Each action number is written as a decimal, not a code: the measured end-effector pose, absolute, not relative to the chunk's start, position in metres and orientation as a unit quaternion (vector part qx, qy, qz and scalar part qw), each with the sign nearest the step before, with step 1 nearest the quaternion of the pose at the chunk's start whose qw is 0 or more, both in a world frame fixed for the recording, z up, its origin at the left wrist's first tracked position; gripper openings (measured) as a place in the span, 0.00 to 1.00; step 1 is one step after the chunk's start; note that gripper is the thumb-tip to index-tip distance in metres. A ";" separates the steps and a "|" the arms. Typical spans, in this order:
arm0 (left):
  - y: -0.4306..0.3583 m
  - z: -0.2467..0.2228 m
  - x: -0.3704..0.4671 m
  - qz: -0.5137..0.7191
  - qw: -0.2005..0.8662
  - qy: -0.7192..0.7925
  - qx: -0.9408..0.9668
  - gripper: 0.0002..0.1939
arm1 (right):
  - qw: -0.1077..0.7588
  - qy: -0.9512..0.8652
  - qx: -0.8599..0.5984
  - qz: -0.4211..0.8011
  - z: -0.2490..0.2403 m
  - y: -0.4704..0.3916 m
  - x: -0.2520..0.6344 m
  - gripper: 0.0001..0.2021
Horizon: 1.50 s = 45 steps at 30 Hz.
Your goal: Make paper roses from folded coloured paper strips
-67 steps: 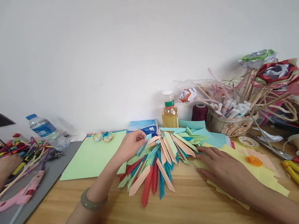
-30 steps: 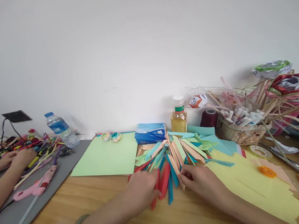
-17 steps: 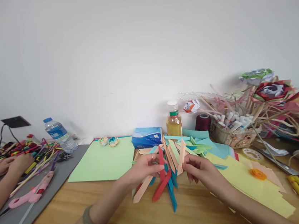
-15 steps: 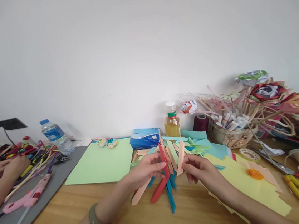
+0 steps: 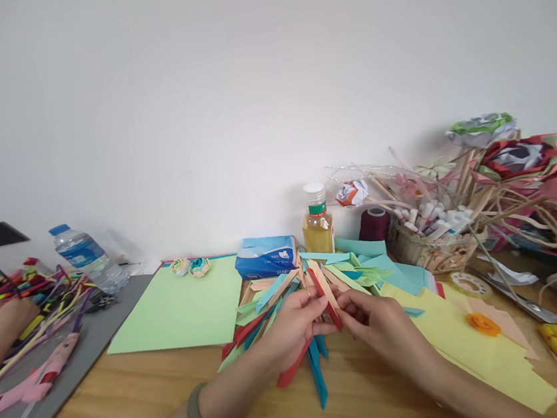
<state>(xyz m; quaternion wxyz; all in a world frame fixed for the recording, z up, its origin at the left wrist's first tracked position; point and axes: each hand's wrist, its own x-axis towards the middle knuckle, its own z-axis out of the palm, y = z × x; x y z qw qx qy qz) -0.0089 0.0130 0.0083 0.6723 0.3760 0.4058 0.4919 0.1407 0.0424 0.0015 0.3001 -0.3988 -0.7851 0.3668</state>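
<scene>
Pinched in my left hand (image 5: 301,320) is a folded red paper strip (image 5: 312,279). My right hand (image 5: 368,316) has its fingers closed on a peach paper strip (image 5: 323,284), which lies against the red one. Both hands are close together, over a heap of folded paper strips (image 5: 258,315) in green, blue, red and peach. A blue strip (image 5: 318,375) pokes out toward me below my hands. The fingertips partly hide where the two held strips meet.
Behind the heap stand a blue tissue pack (image 5: 265,257) and a bottle of yellow liquid (image 5: 317,225). Light green paper (image 5: 180,314) lies left, yellow sheets (image 5: 497,362) right, near scissors (image 5: 536,310). At far left, another person's hand (image 5: 12,323) is near a pink glue gun (image 5: 36,381).
My right hand has moved left, bringing the peach strip against the red one. The peach strip now leans the other way. The whole view has shifted slightly.
</scene>
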 end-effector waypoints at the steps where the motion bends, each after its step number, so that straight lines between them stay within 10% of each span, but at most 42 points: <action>1: 0.013 0.009 -0.010 0.493 0.671 0.409 0.373 0.20 | 0.296 -0.798 -0.385 0.357 0.002 0.042 0.141 0.09; 13: 0.012 0.007 -0.013 0.484 0.673 0.384 0.407 0.16 | 0.197 -0.721 -0.419 0.515 -0.004 0.053 0.140 0.16; 22: 0.011 0.014 -0.020 0.452 0.659 0.424 0.426 0.17 | 0.357 -0.762 -0.389 0.375 0.016 0.047 0.145 0.11; 45: 0.008 0.005 -0.025 0.310 0.827 0.227 0.411 0.17 | 0.276 -0.664 -0.329 0.612 0.020 0.052 0.144 0.13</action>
